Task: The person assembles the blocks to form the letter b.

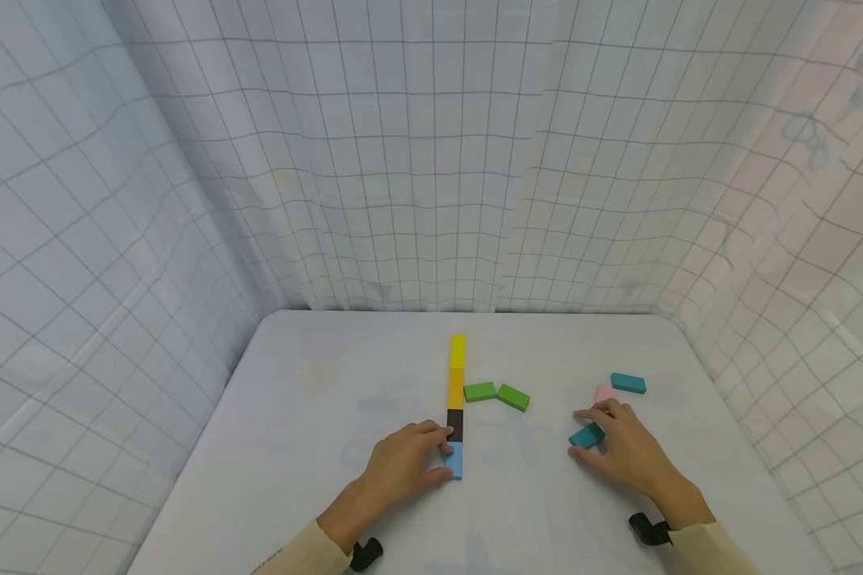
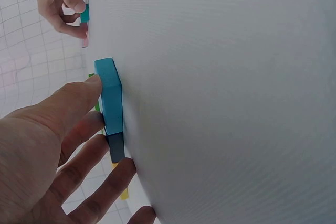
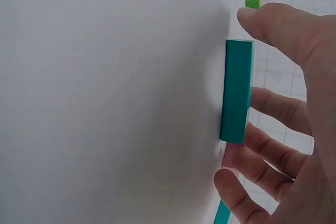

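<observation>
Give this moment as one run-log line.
left hand: touching light blue block | right hand: around nearer teal block, thumb apart | row, far to near: yellow block, orange block, black block, light blue

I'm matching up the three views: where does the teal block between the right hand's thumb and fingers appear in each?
Head: lower right, the teal block framed by the right hand.
Left wrist: upper left, small, the teal block.
Right wrist: right of centre, large, the teal block.
Shared landmark: the pink block, directly below it in both wrist pictures.
</observation>
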Available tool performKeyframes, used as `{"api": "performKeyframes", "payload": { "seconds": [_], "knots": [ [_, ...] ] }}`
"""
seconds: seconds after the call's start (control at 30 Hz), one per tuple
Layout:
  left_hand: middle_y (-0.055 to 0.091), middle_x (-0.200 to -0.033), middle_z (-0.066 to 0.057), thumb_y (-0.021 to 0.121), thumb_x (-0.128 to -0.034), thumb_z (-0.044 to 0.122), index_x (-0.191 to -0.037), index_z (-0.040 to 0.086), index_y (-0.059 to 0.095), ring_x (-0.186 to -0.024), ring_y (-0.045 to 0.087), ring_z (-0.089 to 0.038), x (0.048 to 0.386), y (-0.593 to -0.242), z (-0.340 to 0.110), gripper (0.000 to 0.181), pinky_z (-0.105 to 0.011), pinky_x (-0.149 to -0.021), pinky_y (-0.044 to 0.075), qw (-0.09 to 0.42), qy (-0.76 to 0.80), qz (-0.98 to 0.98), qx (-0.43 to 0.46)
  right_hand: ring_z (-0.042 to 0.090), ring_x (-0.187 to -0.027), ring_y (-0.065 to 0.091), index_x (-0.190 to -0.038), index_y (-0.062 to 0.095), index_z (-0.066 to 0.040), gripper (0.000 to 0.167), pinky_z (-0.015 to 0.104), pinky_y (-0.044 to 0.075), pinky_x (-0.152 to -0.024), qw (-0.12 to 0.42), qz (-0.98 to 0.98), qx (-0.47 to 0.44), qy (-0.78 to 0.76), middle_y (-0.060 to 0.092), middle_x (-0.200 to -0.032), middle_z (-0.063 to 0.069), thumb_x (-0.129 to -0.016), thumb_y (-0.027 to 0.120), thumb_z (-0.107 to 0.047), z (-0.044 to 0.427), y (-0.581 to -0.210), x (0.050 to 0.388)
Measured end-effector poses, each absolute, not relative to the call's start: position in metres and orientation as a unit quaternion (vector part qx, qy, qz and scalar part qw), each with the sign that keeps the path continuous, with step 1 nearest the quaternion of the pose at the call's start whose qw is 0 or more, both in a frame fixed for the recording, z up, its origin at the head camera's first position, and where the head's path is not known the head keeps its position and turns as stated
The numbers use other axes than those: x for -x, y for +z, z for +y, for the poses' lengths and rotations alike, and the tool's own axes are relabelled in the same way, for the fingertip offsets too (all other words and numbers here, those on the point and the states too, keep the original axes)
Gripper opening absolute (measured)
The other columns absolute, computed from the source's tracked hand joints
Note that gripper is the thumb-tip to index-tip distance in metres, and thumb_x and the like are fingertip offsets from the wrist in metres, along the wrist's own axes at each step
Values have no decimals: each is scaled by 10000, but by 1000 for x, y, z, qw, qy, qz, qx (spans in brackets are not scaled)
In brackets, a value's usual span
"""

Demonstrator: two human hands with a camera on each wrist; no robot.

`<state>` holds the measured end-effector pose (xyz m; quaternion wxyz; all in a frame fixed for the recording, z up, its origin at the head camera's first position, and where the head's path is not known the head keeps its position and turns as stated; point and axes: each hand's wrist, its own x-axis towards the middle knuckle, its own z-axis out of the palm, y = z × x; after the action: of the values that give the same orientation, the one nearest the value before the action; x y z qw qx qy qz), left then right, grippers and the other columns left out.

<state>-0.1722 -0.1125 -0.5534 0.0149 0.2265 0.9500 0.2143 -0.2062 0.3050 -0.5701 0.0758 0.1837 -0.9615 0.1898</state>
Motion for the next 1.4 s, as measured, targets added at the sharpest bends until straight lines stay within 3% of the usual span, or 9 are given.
{"api": "performKeyframes", "payload": {
  "seconds": [0.4, 0.7, 0.93, 1.4],
  "knots": [
    [824, -1416, 60, 1042, -901, 355, -1274, 234, 874, -1227, 812, -210, 171, -553, -113, 427, -382, -872, 707, 9, 214, 950, -227, 156, -1040, 626, -1290, 846, -138, 458, 433, 622, -923, 93, -947, -212, 224, 699, -1227, 53, -897, 1042, -265, 301, -576, 208],
    [818, -1445, 63, 1039, -905, 355, -1187, 247, 877, -1223, 811, -210, 170, -552, -113, 342, -370, -871, 705, 7, 216, 949, -228, 181, -1101, 666, -1252, 853, -134, 410, 392, 648, -942, 111, -924, -274, 241, 699, -1241, 16, -887, 1035, -177, 282, -577, 216],
    [822, -1434, 61, 1033, -912, 352, -1218, 240, 878, -1205, 809, -202, 170, -553, -113, 361, -369, -888, 703, 6, 221, 948, -227, 178, -1176, 691, -1264, 849, -167, 357, 392, 664, -1026, 51, -918, -288, 267, 688, -1308, -12, -941, 998, -184, 264, -575, 222],
    [829, -1397, 45, 1027, -920, 345, -1286, 210, 872, -1206, 808, -205, 170, -551, -113, 419, -376, -897, 704, 14, 226, 947, -228, 226, -1262, 713, -1334, 814, -195, 395, 501, 646, -1112, 12, -911, -331, 246, 680, -1378, 3, -971, 968, -182, 249, -575, 231]
  ]
}}
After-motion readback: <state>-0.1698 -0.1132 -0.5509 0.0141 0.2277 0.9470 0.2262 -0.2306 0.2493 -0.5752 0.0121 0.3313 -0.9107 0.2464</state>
